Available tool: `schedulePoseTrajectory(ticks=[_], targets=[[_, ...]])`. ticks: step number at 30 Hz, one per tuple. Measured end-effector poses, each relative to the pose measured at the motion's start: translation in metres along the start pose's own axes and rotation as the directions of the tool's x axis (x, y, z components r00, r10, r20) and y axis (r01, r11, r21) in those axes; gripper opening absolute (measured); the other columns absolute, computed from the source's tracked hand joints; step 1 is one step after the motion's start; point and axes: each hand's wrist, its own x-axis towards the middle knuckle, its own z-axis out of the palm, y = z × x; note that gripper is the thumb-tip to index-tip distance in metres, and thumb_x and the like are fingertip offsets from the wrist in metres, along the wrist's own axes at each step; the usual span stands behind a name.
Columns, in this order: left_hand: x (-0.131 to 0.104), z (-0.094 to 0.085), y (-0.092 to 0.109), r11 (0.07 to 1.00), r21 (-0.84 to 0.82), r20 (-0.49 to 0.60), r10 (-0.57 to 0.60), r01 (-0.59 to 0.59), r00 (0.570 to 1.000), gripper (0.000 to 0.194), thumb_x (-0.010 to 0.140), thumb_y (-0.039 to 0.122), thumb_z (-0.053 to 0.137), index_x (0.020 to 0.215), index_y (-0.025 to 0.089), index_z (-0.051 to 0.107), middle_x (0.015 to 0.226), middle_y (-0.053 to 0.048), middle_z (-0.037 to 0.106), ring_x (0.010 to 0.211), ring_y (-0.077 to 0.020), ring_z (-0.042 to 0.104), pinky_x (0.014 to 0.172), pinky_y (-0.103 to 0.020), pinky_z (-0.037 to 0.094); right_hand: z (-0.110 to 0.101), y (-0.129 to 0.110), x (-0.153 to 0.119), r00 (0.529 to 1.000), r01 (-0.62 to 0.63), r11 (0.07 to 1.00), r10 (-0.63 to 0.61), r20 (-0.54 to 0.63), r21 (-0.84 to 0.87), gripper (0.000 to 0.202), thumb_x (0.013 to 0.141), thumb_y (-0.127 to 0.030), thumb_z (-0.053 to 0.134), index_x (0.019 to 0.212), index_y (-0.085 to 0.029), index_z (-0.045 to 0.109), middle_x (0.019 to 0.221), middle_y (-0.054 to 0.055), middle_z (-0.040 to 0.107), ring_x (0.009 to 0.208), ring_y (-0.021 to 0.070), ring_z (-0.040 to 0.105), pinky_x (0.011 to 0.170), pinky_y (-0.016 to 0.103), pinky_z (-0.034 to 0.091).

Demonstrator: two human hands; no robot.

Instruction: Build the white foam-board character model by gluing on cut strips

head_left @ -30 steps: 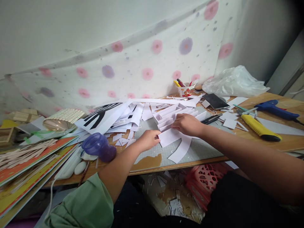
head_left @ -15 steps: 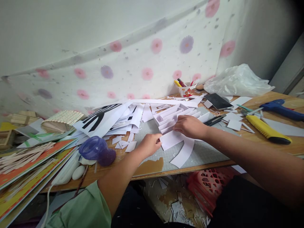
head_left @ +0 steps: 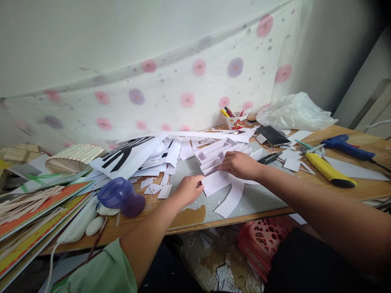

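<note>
A white paper piece with upright strip walls (head_left: 210, 156) rests on the grey cutting mat (head_left: 262, 203). At its near left corner my left hand (head_left: 190, 189) is closed, thumb and fingers pinching the end of a white paper strip (head_left: 216, 183). My right hand (head_left: 240, 166) reaches over the piece from the right, its bent fingers pressed together on one of the upright strips; the fingertips are partly hidden. A curved white paper tail (head_left: 229, 201) of the piece lies below the right hand, towards the table's front edge.
Left of the mat stand a purple container (head_left: 122, 196) and piled paper sheets (head_left: 134, 152). To the right lie a black utility knife (head_left: 270, 158), a yellow-handled cutter (head_left: 330, 170), a blue glue gun (head_left: 348, 147) and a phone-like black slab (head_left: 273, 135). A pen cup (head_left: 234, 121) is behind.
The whole view has shifted slightly, so things appear a little further left. Both hands keep nearly the same grip and place on the white paper piece.
</note>
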Motion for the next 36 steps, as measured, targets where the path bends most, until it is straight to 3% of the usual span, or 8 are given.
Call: schedulePoseTrajectory(ticks=[3,7,17,24,30,36], targets=[[0.0,-0.005,0.0,1.0,-0.022,0.012,-0.004,0.004,1.0,0.026,0.073,0.018,0.053,0.093,0.019,0.069,0.068,-0.001,0.063,0.063,-0.0159,0.054,0.057,-0.024,0.036,-0.002,0.006,-0.005,0.999,-0.037,0.997,0.039,-0.036,0.068,0.026,0.089,-0.017,0.05,0.103,-0.022,0.07,0.089,0.006,0.071,0.087,0.0181,0.056,0.078,0.028,0.041],[0.001,-0.012,-0.004,0.997,-0.077,0.04,-0.021,0.024,0.999,0.036,0.074,0.02,0.053,0.108,0.02,0.065,0.083,-0.003,0.068,0.071,-0.0164,0.059,0.061,-0.024,0.041,-0.004,0.015,-0.013,0.995,-0.079,0.991,0.085,-0.059,0.105,0.021,0.085,-0.016,0.055,0.096,-0.02,0.072,0.088,0.006,0.072,0.087,0.0193,0.058,0.078,0.029,0.043],[-0.001,-0.025,-0.029,0.989,-0.074,0.078,-0.122,0.128,0.989,0.035,0.07,0.02,0.054,0.101,0.021,0.069,0.078,-0.002,0.065,0.061,-0.0148,0.056,0.052,-0.024,0.038,-0.007,0.018,-0.024,0.991,-0.088,0.993,0.096,-0.098,0.079,0.019,0.082,-0.014,0.056,0.093,-0.018,0.072,0.087,0.007,0.071,0.086,0.0214,0.06,0.079,0.031,0.044],[-0.013,-0.026,-0.04,0.984,-0.119,0.01,-0.13,0.13,0.991,0.018,0.072,0.026,0.055,0.079,0.019,0.071,0.072,-0.001,0.066,0.064,-0.0155,0.057,0.057,-0.025,0.039,-0.006,0.018,-0.028,0.992,-0.069,0.997,0.074,-0.106,0.043,0.019,0.085,-0.019,0.053,0.092,-0.017,0.071,0.084,0.008,0.07,0.084,0.0212,0.06,0.078,0.033,0.044],[-0.032,-0.029,-0.029,0.983,-0.168,-0.115,-0.1,0.08,0.988,0.013,0.072,0.024,0.056,0.068,0.018,0.067,0.07,0.0,0.062,0.067,-0.0152,0.055,0.061,-0.025,0.038,-0.007,0.015,-0.029,0.982,-0.049,0.999,0.051,-0.182,0.015,0.02,0.087,-0.021,0.051,0.089,-0.017,0.07,0.083,0.009,0.069,0.082,0.0214,0.06,0.078,0.034,0.044],[-0.064,-0.04,-0.013,0.96,-0.274,-0.288,-0.129,0.048,0.949,0.017,0.078,0.03,0.054,0.071,0.017,0.063,0.073,-0.001,0.061,0.068,-0.0143,0.054,0.062,-0.026,0.041,-0.011,0.011,-0.027,0.968,-0.034,0.999,0.035,-0.247,0.01,0.019,0.087,-0.022,0.052,0.089,-0.017,0.07,0.083,0.008,0.069,0.082,0.0211,0.061,0.077,0.034,0.045]])
